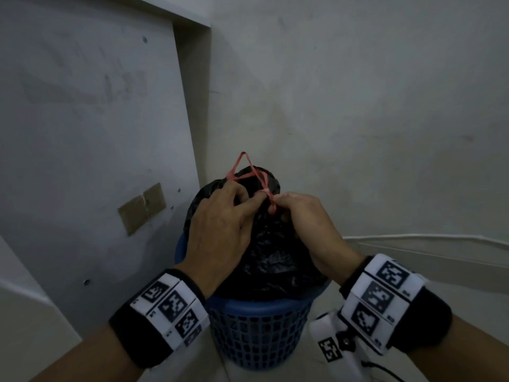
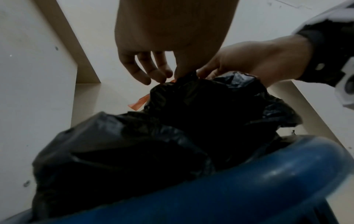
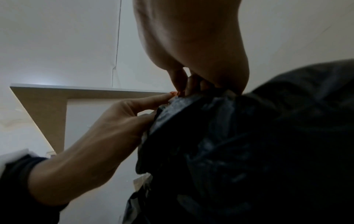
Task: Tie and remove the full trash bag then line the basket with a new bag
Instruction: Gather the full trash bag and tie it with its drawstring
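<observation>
Nearest are two forearms, each wearing a black wristband (image 1: pixel 158 315) with white marker tiles. Just beyond them a blue plastic basket (image 1: pixel 259 330) with a slotted wall stands on the pale floor in a corner. A full black trash bag (image 1: pixel 271 255) sits inside it, bulging above the rim, its top gathered into a neck.

The left hand (image 1: pixel 217 230) lies over the left side of the bag's neck, its fingers (image 2: pixel 147 71) curled and its thumb and forefinger pinching the red drawstring (image 1: pixel 249 175). The right hand (image 1: pixel 308 221) meets it from the other side, fingers bunched together and pinching the same drawstring at a small knot, where the two hands' fingertips nearly touch. A red loop of string stands up above the bag behind the hands.

Farther back, a grey cabinet panel (image 1: pixel 91 128) with two patches of brown tape (image 1: pixel 141 208) stands to the left, and a plain scuffed wall (image 1: pixel 371 106) rises behind the basket.
</observation>
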`<state>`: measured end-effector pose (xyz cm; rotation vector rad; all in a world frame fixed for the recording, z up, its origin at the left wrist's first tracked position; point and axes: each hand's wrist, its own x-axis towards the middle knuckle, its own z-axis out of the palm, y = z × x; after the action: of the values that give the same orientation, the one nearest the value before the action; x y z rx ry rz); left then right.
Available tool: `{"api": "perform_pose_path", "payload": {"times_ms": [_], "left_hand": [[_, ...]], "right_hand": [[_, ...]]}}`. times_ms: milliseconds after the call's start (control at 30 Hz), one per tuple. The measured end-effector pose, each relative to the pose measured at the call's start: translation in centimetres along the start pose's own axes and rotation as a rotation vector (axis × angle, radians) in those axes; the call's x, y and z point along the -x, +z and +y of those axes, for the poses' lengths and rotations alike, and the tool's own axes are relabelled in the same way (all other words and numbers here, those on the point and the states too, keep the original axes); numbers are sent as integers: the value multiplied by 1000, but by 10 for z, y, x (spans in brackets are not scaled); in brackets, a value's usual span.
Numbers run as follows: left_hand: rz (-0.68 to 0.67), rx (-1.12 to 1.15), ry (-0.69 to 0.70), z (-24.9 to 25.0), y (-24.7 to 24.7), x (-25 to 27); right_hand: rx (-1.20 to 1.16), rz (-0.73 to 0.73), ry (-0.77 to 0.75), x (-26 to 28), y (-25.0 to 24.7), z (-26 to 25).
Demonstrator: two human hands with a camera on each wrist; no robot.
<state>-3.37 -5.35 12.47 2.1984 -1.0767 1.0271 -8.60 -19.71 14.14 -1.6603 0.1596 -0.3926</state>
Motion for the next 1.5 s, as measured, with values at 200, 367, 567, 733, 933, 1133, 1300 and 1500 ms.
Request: {"api": "perform_pose_path", "payload": {"times_ms": [200,367,567,733,933,1133,1300,1500], "left_hand": [[-71,-32,40,0,0,7],[-108,140,-126,3,-4,4],[-231,487,-245,1,-6,7],[-117,444,-181,-25,-6,16],[-13,530,-326,-36,-5,24],[-136,626,-432,-20,-10,22],[-318,456,-277,-2,12,19],[-369,571,-464,-4,17,16]], "right_hand": [[137,-114,52,3,-5,-12],[123,-162,-59,3,-5,-4],[94,-97,-22,-5,-11,4],[19,88,-10,-14,-35,2],[88,-37,-59,-19,-44,9],[67,-158,-283,-13,-32,-1],[46,-209,-348,-12,-7,-4],[537,-213,-469,-7,-6,14]]}}
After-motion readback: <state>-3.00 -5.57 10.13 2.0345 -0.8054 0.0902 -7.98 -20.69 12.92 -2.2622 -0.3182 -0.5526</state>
